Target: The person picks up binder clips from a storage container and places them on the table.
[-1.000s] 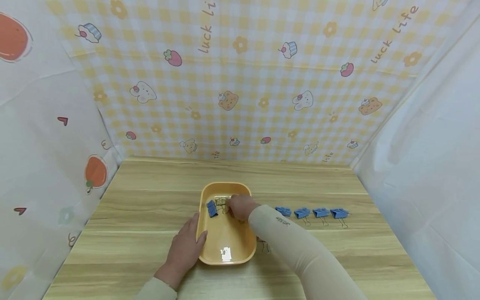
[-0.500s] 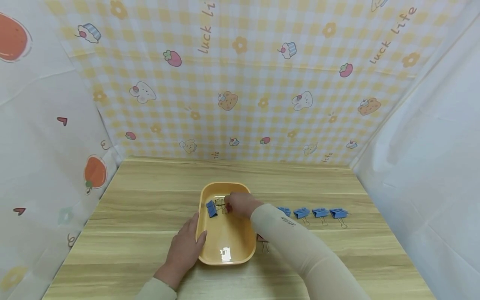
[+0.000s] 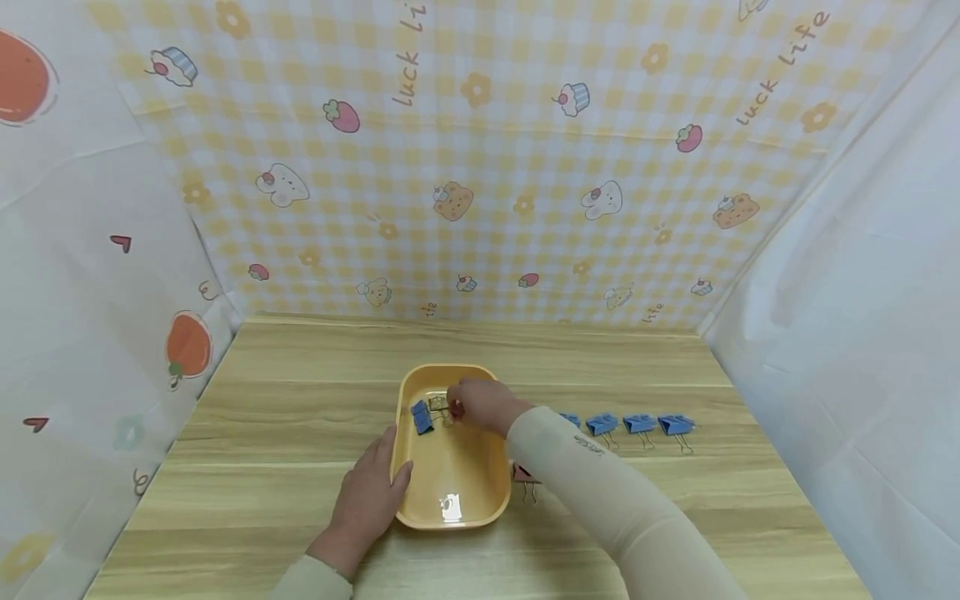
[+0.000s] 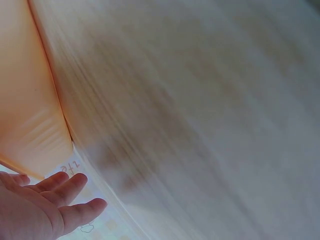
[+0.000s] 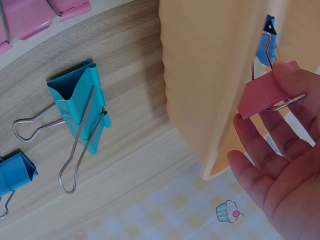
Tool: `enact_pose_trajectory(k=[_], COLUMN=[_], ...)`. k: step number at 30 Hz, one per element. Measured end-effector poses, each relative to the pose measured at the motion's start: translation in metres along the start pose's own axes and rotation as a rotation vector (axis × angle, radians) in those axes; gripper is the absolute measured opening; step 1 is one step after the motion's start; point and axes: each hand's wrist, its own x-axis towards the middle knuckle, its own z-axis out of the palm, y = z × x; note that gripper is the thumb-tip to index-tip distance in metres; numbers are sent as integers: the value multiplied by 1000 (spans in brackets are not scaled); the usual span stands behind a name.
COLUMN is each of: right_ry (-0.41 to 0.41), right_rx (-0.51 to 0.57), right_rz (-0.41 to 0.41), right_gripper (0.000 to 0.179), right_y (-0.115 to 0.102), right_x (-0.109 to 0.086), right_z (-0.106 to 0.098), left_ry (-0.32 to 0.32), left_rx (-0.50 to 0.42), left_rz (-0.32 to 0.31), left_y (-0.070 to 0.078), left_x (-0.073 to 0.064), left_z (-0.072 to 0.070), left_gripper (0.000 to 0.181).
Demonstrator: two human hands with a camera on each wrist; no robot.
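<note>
My right hand (image 3: 483, 404) reaches over the right side of a yellow-orange tray (image 3: 457, 479). Its thumb and fingers pinch a pink binder clip (image 5: 264, 95), seen best in the right wrist view. Beside that hand, a blue binder clip (image 3: 422, 417) and a gold-coloured binder clip (image 3: 437, 405) lie in the tray's far left part. My left hand (image 3: 367, 492) rests against the tray's left side, thumb at the rim. In the left wrist view its fingers (image 4: 75, 190) are extended by the outer wall.
Right of the tray, several blue binder clips (image 3: 639, 424) stand in a row on the wooden table (image 3: 300, 367). A pink binder clip (image 3: 524, 474) lies nearer, partly under the right sleeve. A patterned cloth (image 3: 480, 242) rises behind the table.
My right hand has shifted slightly left and away from me inside the tray, and the pink clip shows at its fingertips. My left hand stays against the tray.
</note>
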Motion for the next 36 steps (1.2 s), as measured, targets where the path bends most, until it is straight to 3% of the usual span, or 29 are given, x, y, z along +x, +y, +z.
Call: enact_pose_trajectory(k=[15, 24, 36], right_ry=[106, 173, 301], right_rx=[4, 63, 83], right_rz=[-39, -45, -64], right_gripper=[6, 6, 12], right_y=[3, 4, 12], right_x=[-10, -21, -40], right_z=[-9, -13, -15], left_ry=[-12, -24, -23], left_rx=[-5, -5, -3], left_rz=[-18, -26, -22], left_y=[2, 2, 1], left_x=[1, 1, 2], left_z=[-1, -1, 0], left_gripper=[65, 66, 66])
